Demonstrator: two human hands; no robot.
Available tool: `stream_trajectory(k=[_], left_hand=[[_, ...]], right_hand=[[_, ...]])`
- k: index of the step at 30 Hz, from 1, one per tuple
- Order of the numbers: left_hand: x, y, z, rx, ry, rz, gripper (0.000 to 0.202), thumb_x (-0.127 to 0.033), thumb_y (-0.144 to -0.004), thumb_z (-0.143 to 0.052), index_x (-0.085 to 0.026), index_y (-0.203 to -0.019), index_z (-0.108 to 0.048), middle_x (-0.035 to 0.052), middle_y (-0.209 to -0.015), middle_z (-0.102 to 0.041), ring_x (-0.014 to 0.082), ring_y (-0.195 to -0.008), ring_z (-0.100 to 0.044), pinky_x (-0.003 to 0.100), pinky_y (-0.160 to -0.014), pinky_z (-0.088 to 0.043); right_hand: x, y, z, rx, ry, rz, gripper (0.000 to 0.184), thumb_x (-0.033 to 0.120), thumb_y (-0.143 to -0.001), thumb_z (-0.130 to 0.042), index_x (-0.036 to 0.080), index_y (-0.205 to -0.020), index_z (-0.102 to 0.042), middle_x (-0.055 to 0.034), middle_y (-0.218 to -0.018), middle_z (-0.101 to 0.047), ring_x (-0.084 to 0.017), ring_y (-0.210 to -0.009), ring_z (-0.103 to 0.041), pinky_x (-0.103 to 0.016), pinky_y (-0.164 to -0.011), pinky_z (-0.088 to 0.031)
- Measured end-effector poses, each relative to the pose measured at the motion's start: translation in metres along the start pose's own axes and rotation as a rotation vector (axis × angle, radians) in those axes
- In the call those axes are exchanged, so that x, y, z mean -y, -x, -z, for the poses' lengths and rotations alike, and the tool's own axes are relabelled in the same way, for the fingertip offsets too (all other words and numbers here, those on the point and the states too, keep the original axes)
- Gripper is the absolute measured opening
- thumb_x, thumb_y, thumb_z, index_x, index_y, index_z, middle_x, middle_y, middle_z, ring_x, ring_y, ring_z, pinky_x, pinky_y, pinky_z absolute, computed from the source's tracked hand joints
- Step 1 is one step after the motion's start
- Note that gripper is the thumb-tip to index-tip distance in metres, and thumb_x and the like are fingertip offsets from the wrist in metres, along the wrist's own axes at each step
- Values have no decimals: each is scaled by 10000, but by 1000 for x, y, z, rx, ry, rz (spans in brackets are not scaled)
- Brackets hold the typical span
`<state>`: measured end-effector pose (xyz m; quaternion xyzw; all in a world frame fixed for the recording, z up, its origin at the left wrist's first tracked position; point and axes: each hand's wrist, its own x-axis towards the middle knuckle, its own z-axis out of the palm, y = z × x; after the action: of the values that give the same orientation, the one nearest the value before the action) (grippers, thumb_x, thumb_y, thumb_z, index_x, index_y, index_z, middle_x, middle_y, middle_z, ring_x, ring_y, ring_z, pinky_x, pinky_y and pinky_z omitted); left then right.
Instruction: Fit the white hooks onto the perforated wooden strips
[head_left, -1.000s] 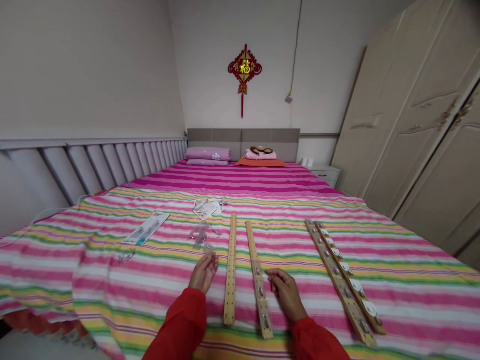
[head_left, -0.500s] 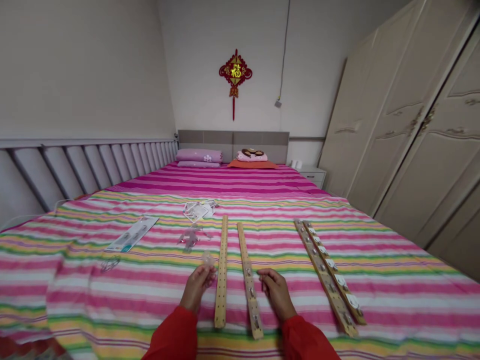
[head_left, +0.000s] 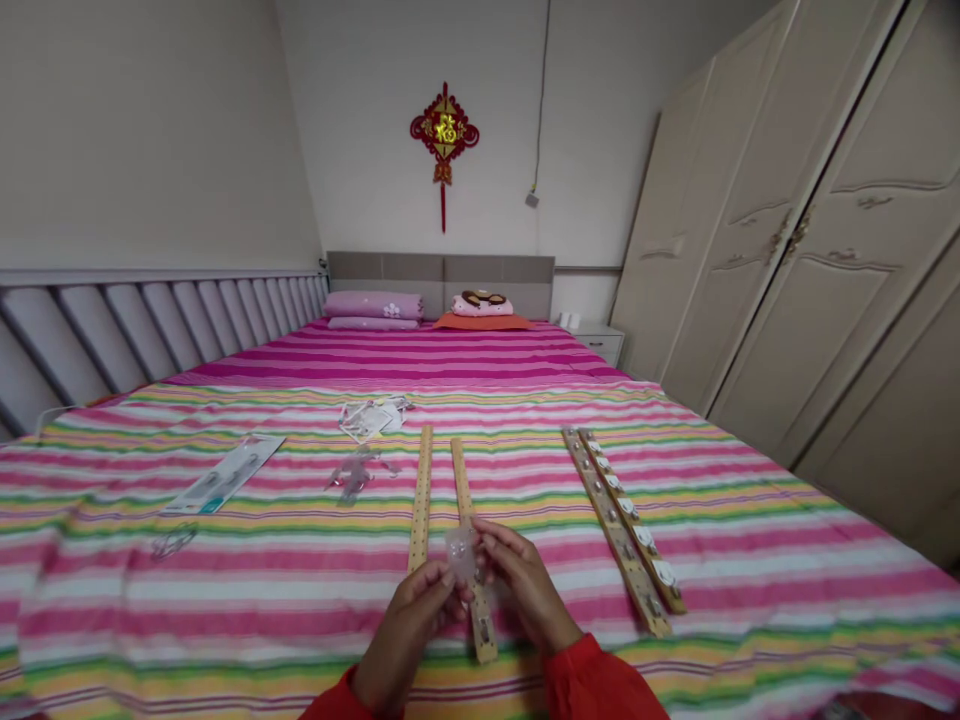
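A small clear plastic square (head_left: 460,550) is held up over the middle wooden strip. My left hand (head_left: 412,620) pinches its lower edge between thumb and fingers. At its upper right, my right hand (head_left: 525,580) has its fingertips closed on the edge. The middle wooden strip (head_left: 460,478) lies below both hands and carries small metal fittings on clear squares at its near end; part of it is hidden. To the left lies a wooden strip with rows of holes (head_left: 421,500), its near end covered by my left hand.
On the right lie a strip with metal fittings (head_left: 616,530) and one with white round pieces (head_left: 636,520). Leftward are a clear-and-white package (head_left: 229,475), a thin wire bundle (head_left: 174,540), grey clear pieces (head_left: 356,474) and white cards (head_left: 369,418), all on the striped bedspread.
My left hand has carried the clear square rightward over the middle strip. My right hand has moved left to meet it and taken its edge. The view has shifted slightly right.
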<state>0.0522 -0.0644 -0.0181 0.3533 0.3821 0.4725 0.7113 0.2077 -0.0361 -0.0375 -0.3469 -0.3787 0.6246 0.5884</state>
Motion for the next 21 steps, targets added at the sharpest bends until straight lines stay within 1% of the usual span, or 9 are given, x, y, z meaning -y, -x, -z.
stream_trajectory(k=[3,6,9,12,14,17,19,21], left_hand=[[-3,11,-12,-26,110,87,224,-292,-585,-799,-155,-644,-632,43,-634,-634,117,-540,-546,229,-544,-433],[-8,20,-19,-44,245,221,126,-215,-680,-712,-152,-642,-609,21,-613,-593,87,-503,-513,205,-521,-418],[-11,24,-20,-19,393,358,96,-161,-745,-615,-143,-655,-589,-7,-592,-540,51,-448,-461,179,-494,-399],[-13,24,-18,26,503,441,99,-138,-759,-580,-137,-661,-565,-19,-590,-514,33,-428,-433,164,-488,-397],[-14,23,-18,24,545,465,122,-131,-769,-562,-137,-648,-546,-22,-580,-504,29,-419,-419,160,-485,-397],[-15,23,-21,-19,563,445,172,-142,-799,-533,-141,-627,-524,-29,-549,-484,29,-403,-402,154,-464,-384],[-15,21,-24,-55,532,411,201,-177,-818,-530,-144,-620,-519,-33,-531,-477,29,-391,-393,152,-448,-369],[-13,18,-25,-121,436,350,233,-244,-815,-567,-150,-608,-516,-36,-513,-480,37,-382,-394,162,-433,-362]], right_hand=[[4,12,-9,89,-23,-46,453,373,-689,-738,196,-1102,-678,-30,-806,-679,-112,-577,-561,-230,-543,-426],[4,21,-13,154,-95,-86,505,374,-718,-722,221,-1189,-622,-15,-750,-665,-127,-572,-589,-243,-546,-449],[5,27,-14,154,-132,-61,483,357,-709,-738,216,-1159,-635,-21,-755,-670,-120,-554,-583,-236,-524,-449],[5,29,-13,101,-100,-17,429,342,-689,-759,195,-1082,-667,-19,-751,-671,-94,-510,-543,-212,-477,-421],[5,29,-11,55,-65,-1,373,349,-675,-769,185,-1000,-685,-2,-698,-656,-79,-468,-511,-199,-442,-396],[4,29,-9,-3,-21,19,288,378,-654,-777,166,-823,-679,35,-565,-599,-63,-407,-460,-187,-407,-361],[4,30,-8,-16,-4,18,285,395,-645,-779,159,-738,-647,51,-492,-561,-61,-381,-443,-183,-396,-345],[2,30,-8,-21,-14,0,301,409,-644,-776,159,-705,-619,57,-450,-544,-60,-360,-430,-180,-386,-329]])
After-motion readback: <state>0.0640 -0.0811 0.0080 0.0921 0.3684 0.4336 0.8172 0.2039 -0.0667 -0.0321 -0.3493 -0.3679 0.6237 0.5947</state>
